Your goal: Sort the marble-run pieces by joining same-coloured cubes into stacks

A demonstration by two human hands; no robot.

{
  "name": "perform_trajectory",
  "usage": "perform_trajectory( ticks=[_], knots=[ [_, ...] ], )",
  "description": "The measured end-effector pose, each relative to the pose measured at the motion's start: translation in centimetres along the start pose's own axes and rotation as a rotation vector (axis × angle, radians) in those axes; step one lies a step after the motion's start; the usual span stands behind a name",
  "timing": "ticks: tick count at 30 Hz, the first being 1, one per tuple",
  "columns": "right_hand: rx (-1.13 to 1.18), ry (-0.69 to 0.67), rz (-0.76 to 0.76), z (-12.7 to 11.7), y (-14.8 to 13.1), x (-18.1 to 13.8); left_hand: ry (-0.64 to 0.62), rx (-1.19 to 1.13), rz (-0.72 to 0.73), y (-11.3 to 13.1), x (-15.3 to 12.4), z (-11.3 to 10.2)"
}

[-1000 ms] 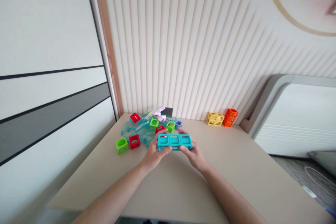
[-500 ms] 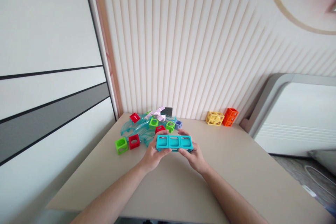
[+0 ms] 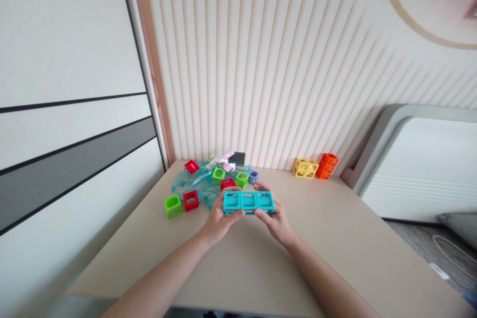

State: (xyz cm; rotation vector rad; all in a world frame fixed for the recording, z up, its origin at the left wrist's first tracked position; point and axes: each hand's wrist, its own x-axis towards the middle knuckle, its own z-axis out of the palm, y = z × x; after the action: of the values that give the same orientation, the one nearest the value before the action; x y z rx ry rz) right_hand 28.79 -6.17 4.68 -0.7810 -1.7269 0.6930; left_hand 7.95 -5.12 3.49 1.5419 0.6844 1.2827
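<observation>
My left hand (image 3: 218, 221) and right hand (image 3: 276, 219) close fingers and thumbs on opposite ends of a turquoise plastic bar of three windowed cubes (image 3: 248, 202), level between them over the beige bench (image 3: 242, 268).

No text, label, brand, number or sign could be read anywhere: the teal block (image 3: 248, 202), the loose toy cubes (image 3: 173, 206), the tabletop (image 3: 335, 243) and the ribbed wall (image 3: 261, 59) were plain.
</observation>
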Motion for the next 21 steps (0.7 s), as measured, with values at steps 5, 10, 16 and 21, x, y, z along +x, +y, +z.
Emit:
perform_trajectory(
  ticks=[5,10,16,21],
  knots=[
    [-0.019,0.149,0.034,0.2,1.1,0.3,0.043,0.159,0.078,-0.5,-0.1,0.2],
    [0.089,0.188,0.144,0.7,2.5,0.2,0.067,0.161,0.064,-0.5,-0.1,0.4],
    [0.318,0.224,0.196,1.2,1.9,0.6,-0.079,-0.099,-0.089,-0.6,0.1,0.5],
    [0.41,0.354,0.211,0.8,2.1,0.9,-0.159,-0.196,-0.112,-1.5,0.0,0.6]
  ],
)
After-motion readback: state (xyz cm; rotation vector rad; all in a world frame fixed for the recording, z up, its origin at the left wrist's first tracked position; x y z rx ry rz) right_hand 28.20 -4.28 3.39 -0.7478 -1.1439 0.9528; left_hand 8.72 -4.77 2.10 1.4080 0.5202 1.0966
